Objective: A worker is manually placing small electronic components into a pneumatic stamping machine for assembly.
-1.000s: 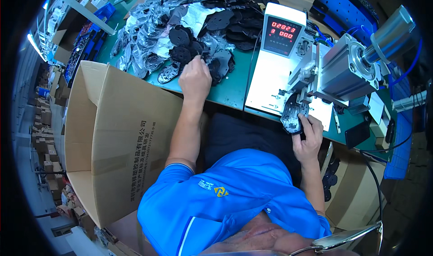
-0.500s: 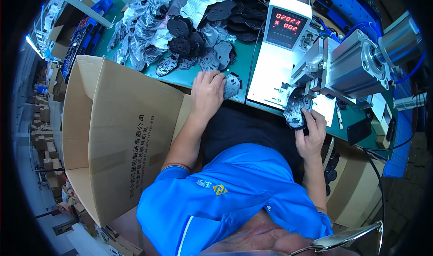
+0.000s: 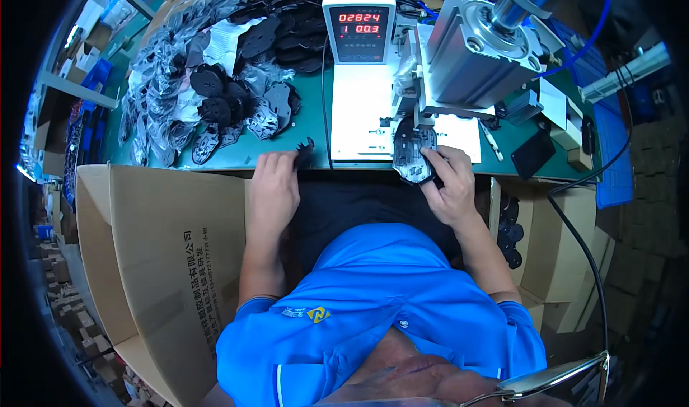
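My right hand (image 3: 451,183) pinches the near end of an oval black plastic shell (image 3: 413,156) between thumb and fingers. The shell's far end lies beneath the head of a metal press (image 3: 420,109), over its white base plate (image 3: 355,113). At the table's front edge, my left hand (image 3: 275,192) is closed on a small black plastic part (image 3: 306,153), which is tipped up on edge. Beyond that hand lies a heap of similar black plastic parts (image 3: 276,37), beside crumpled clear plastic bags (image 3: 161,84).
A white control box (image 3: 359,23) with a red display stands behind the base plate. A large cardboard box (image 3: 169,263) is at my left; another carton (image 3: 549,242) at my right has black parts beside it. A black cable (image 3: 585,253) hangs down at the right.
My left hand has lifted the black part off the green table and tilted it up. My right hand still grips the shell at the press. The display has changed, and the view has shifted.
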Demonstrator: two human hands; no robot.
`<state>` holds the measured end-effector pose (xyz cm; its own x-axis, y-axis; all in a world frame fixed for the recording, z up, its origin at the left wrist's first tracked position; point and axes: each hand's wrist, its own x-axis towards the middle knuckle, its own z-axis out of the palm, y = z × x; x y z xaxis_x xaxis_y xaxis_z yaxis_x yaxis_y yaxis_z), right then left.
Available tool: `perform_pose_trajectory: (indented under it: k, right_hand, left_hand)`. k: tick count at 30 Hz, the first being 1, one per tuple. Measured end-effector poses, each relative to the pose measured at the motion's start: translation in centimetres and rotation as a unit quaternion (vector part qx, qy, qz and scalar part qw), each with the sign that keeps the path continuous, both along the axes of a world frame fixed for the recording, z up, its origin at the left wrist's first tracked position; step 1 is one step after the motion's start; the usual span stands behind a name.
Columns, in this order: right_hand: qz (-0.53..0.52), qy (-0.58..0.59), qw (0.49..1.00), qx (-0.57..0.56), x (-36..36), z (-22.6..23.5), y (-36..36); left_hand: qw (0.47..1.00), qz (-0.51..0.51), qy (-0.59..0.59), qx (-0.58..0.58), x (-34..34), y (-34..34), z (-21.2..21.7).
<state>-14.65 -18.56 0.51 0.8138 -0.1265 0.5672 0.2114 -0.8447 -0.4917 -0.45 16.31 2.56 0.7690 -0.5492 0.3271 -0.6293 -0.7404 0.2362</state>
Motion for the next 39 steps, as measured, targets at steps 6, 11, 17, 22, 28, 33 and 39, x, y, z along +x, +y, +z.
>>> perform_pose_trajectory:
  k: [6,11,17,22,28,33,39]
  right_hand:
    - [0.009,-0.033,0.99,0.139,-0.7,0.7,-0.4]
    - [-0.028,-0.019,0.987,0.16,-5.7,1.6,-1.6]
    - [-0.205,0.014,0.957,0.206,-14.6,-0.8,-6.1]
    - [-0.375,0.036,0.912,0.164,-24.1,-8.1,-13.3]
    - [-0.558,0.233,0.781,0.159,-32.4,-14.9,-17.5]
    - [-0.588,0.341,0.719,0.144,-32.6,-16.4,-17.1]
    - [-0.45,0.191,0.864,0.118,-23.4,-10.6,-13.9]
  left_hand:
    - [0.974,-0.153,-0.079,-0.147,-2.1,-3.8,4.5]
    - [0.903,-0.341,-0.109,-0.237,-2.0,-9.4,1.9]
    - [0.9,-0.358,-0.124,-0.216,-0.5,-14.2,-0.4]
    - [0.922,-0.313,-0.161,-0.16,-0.1,-15.1,-1.2]
    - [0.943,-0.287,-0.119,-0.118,-1.4,-14.8,-0.5]
    - [0.946,-0.283,-0.11,-0.111,-1.5,-15.2,-0.7]
    - [0.95,-0.275,-0.098,-0.111,-1.6,-15.0,-0.5]
